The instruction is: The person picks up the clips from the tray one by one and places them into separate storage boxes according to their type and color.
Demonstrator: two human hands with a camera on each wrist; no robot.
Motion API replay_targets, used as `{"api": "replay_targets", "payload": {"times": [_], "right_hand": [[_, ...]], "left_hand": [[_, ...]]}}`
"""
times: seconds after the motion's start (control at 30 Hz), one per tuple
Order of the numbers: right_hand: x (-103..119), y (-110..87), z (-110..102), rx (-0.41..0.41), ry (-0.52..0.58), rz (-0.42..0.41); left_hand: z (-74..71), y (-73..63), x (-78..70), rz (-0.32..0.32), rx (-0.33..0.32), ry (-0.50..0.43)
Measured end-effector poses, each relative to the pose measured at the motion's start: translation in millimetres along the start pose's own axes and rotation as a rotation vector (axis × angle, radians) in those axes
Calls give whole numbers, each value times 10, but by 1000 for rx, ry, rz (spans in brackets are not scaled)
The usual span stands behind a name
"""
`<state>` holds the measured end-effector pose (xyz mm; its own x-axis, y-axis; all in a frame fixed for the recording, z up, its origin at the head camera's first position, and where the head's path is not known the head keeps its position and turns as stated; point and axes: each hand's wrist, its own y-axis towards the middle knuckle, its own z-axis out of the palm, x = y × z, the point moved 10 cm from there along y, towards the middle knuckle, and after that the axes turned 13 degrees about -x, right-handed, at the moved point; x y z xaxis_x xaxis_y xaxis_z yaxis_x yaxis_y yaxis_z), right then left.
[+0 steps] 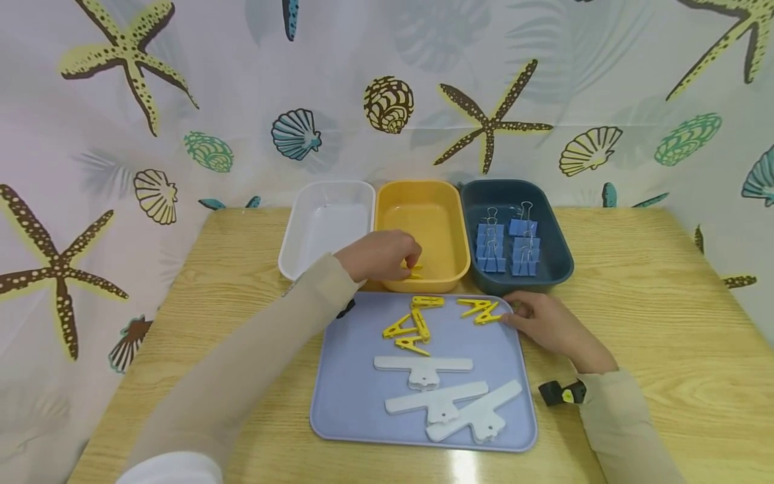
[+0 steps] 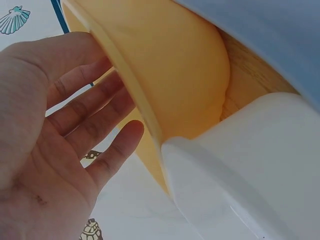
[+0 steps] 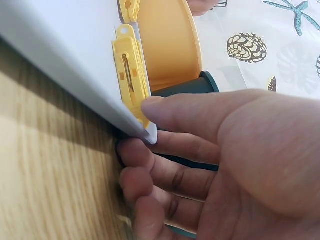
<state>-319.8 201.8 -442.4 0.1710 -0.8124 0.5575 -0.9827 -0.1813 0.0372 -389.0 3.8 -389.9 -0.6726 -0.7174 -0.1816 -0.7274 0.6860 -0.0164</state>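
In the head view my left hand reaches over the front of the yellow bin, thumb and forefinger at a yellow clothespin. The left wrist view shows that hand's fingers passing behind the bin's rim, which hides their tips. At the far right corner of the lavender tray, my right hand grips the rim, fingers curled outside it. Its thumb lies over the edge against the end of another yellow clothespin. More yellow clothespins lie on the tray's far half.
Three white sealing clips lie on the tray's near half. Left of the yellow bin stands a white bin; right of it, a dark teal bin holds several blue binder clips. A patterned curtain hangs behind the wooden table.
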Motion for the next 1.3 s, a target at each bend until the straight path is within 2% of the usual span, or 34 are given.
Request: {"api": "replay_targets", "payload": {"times": [0.37,0.73,1.3], "right_hand": [[-10,2,0,6,-18,21],[-11,-6,8,8,-15,30],[-38,3,22,20,-12,34]], "left_hand": [[-81,-68,-73,6,-16,13],[-157,-123,-228,78,-59,44],[-197,-187,-366,118,-82,57]]}}
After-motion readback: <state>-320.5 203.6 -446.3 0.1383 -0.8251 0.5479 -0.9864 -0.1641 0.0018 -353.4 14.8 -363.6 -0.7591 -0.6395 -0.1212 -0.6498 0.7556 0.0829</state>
